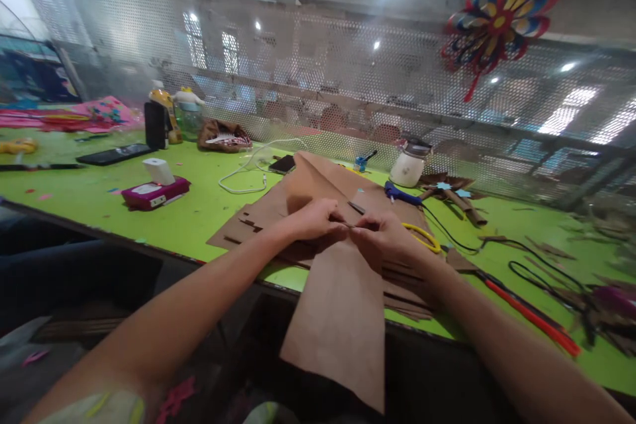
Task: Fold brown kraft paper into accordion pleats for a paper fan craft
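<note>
My left hand point(320, 217) and my right hand point(380, 230) meet over the table's front edge, fingertips pinched close together on a small bit of brown paper. A long sheet of brown paper point(342, 318) hangs below them past the edge. Whether the pinched bit belongs to that sheet I cannot tell. Under and behind my hands lie more brown paper sheets point(278, 202), some with slits cut in them. Scissors with yellow handles point(422, 237) lie partly hidden beneath my right hand, their blade showing between the two hands.
Right of me lie a blue glue gun point(402, 195) with a black cord, a red-handled tool point(531, 315) and paper scraps. A white jar point(408, 164) stands behind. On the left are a magenta power block point(156, 193), a white cable point(238, 189) and a phone point(116, 154).
</note>
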Demonstrator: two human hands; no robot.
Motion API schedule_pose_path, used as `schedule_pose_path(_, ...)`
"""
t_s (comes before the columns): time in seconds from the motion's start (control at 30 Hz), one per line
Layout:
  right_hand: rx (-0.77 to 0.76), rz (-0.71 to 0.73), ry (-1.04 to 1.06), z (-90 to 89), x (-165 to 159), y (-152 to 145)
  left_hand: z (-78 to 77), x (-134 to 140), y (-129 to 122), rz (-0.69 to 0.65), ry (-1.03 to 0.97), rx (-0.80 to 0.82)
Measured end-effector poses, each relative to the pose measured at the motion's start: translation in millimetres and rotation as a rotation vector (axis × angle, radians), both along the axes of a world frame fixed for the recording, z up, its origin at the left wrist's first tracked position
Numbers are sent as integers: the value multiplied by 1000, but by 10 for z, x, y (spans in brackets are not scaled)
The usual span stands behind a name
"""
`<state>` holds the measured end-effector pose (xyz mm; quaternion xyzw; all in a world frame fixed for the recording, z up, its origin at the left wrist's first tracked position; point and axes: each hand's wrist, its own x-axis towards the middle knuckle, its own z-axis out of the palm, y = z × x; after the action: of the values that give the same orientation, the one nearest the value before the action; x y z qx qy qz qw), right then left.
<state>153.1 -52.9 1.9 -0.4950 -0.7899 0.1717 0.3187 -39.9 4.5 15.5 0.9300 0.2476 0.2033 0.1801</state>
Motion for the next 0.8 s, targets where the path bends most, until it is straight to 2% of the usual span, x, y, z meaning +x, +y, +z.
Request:
schedule_pose_path(0.1, 52, 13, -48, -78, -6, 34, -84, 26, 50, 33, 71, 215)
schedule_pose_path(0.17, 96, 51, -106, -116, 12, 57, -119, 26, 84, 30, 112, 292)
schedule_pose_path(0.27, 163, 110, -207, -135, 66, 78, -138, 12, 122, -9, 179, 277)
schedule_pose_path(0.43, 201, 161, -324, -99, 115, 51, -161, 6, 152, -49, 137, 239)
schedule_pose_path(0.7, 275, 126, -559, -122, 34, 77, -244, 83, 108, -95, 77, 284)
schedule_pose_path(0.8, 291, 122, -621, -134, 14, 76, -233, 86, 60, -70, 71, 307)
